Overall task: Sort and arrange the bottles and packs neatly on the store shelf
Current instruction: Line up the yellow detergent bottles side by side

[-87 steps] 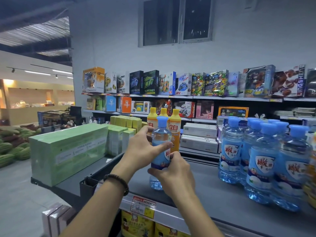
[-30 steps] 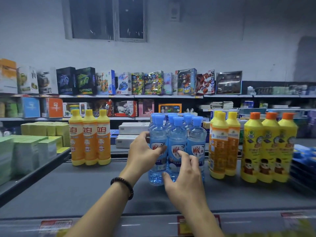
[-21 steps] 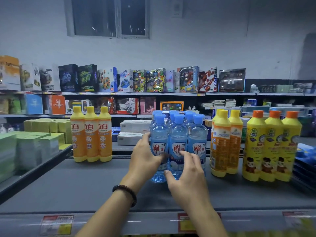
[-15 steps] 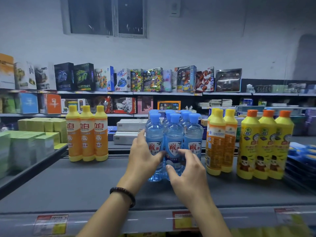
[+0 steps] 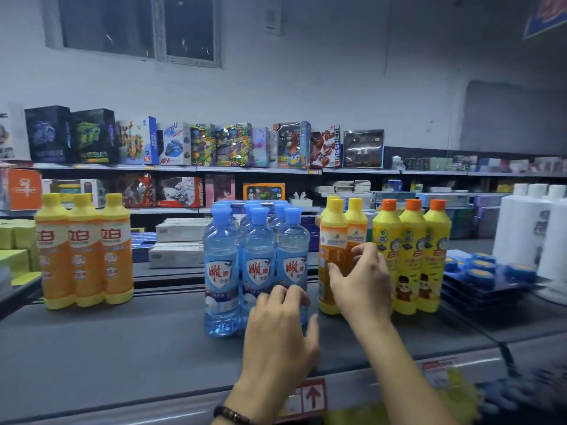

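Observation:
A tight cluster of several clear blue water-like bottles [image 5: 222, 271] with blue caps stands mid-shelf. My left hand [image 5: 279, 326], a bead bracelet on its wrist, rests its bent fingertips on the lower front of the right-hand blue bottle, thumb stretched out. Just right of the cluster stand two orange bottles with yellow caps [image 5: 333, 240]. My right hand [image 5: 362, 280] is in front of them with fingers spread, touching their labels. Three yellow bottles with orange caps [image 5: 411, 240] stand next to those. Three orange bottles [image 5: 82, 253] stand apart at the left.
The grey shelf top [image 5: 122, 348] carries all the bottles. White bottles [image 5: 521, 228] and flat blue packs [image 5: 481, 268] lie at the far right, green packs [image 5: 15, 240] at the far left. Grey boxes [image 5: 178, 240] and toy shelves stand behind.
My right hand has left the blue bottles and moved right to the orange bottles. My left hand has shifted from the cluster's left side to its front right. The view has panned right.

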Demonstrator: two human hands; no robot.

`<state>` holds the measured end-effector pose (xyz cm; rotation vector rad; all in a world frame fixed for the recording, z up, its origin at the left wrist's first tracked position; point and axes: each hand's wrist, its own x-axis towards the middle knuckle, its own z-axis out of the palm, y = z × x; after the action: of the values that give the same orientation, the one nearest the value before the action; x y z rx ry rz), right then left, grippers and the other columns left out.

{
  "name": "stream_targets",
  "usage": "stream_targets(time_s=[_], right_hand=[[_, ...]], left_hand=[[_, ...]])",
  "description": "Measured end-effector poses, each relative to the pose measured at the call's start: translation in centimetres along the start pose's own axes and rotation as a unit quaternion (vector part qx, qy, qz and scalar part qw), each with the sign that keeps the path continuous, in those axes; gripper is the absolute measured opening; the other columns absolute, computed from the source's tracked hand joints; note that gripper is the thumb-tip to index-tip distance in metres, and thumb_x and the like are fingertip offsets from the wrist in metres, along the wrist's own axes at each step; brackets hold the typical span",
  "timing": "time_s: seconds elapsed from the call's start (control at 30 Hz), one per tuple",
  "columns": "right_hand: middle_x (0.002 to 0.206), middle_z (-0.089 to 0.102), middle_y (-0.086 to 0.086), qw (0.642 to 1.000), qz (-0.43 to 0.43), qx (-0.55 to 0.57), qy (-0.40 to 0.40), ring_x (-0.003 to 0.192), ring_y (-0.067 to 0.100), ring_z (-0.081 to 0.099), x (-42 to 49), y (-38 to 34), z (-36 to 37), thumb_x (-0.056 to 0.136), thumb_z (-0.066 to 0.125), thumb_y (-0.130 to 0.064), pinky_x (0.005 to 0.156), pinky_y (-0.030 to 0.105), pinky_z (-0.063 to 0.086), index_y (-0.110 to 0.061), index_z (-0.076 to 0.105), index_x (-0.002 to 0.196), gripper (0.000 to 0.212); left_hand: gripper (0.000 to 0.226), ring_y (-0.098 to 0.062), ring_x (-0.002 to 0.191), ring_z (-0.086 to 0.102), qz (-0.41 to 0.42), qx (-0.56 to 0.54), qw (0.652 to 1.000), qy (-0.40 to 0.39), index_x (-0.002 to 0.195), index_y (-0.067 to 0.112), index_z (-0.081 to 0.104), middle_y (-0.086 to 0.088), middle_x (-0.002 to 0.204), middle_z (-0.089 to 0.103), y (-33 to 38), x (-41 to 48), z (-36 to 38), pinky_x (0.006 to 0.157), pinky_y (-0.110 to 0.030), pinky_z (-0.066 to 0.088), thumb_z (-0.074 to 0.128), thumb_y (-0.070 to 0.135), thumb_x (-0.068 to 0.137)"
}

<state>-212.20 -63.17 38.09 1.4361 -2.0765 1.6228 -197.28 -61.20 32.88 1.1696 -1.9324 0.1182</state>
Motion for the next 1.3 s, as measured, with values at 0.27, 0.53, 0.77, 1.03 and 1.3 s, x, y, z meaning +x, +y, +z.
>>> stream_targets(time_s=[0.27,0.53,0.77,1.03,1.3], right_hand=[[0.136,0.056,0.01,0.988,0.048,-0.123,-0.076,0.119,0.034,0.064,0.8,0.2,1.6,0.085,0.076,-0.061,0.086,0.046,0.057,-0.014,0.027,0.146,0.091],[0.12,0.069,0.007,0.987,0.052,-0.146,-0.05,0.107,0.032,0.071,0.9,0.2,1.4,0.082,0.076,-0.065,0.083,0.044,0.06,-0.018,0.049,0.129,0.072],[0.109,0.07,0.001,0.998,0.039,-0.042,-0.022,0.099,0.025,0.07,-1.2,0.3,-0.2,0.074,0.085,-0.057,0.077,0.037,0.061,-0.022,0.056,0.119,0.064],[0.109,0.062,-0.005,0.999,0.017,-0.009,-0.044,0.098,0.016,0.06,-3.9,0.2,-2.4,0.07,0.088,-0.059,0.076,0.028,0.055,-0.026,0.055,0.119,0.068],[0.103,0.067,-0.015,0.993,0.023,0.07,-0.096,0.09,0.005,0.066,-4.3,0.6,-3.0,0.073,0.09,-0.054,0.07,0.019,0.057,-0.03,0.058,0.115,0.057]], left_hand=[[0.025,-0.016,0.105,0.058,-0.045,-0.011,0.996,-0.079,0.1,0.034,0.052,0.01,0.107,0.059,-0.1,-0.1,0.5,0.092,-0.034,0.052,0.051,0.058,0.096],[0.029,-0.016,0.106,0.058,-0.045,0.004,0.994,-0.095,0.104,0.033,0.056,0.008,0.109,0.061,0.0,-0.1,0.4,0.092,-0.035,0.053,0.049,0.06,0.097],[0.019,-0.01,0.1,0.057,-0.045,-0.028,0.995,-0.089,0.103,0.037,0.054,0.014,0.104,0.058,0.0,0.0,0.2,0.09,-0.032,0.054,0.055,0.056,0.098],[0.051,-0.002,0.108,0.061,-0.05,-0.152,0.977,-0.141,0.132,0.045,0.05,0.021,0.12,0.062,-0.4,0.5,0.0,0.092,-0.031,0.058,0.069,0.062,0.087],[0.041,0.004,0.109,0.069,-0.04,-0.297,0.931,-0.207,0.136,0.043,0.054,0.022,0.125,0.068,-0.9,1.0,-0.1,0.098,-0.031,0.06,0.069,0.027,0.101]])
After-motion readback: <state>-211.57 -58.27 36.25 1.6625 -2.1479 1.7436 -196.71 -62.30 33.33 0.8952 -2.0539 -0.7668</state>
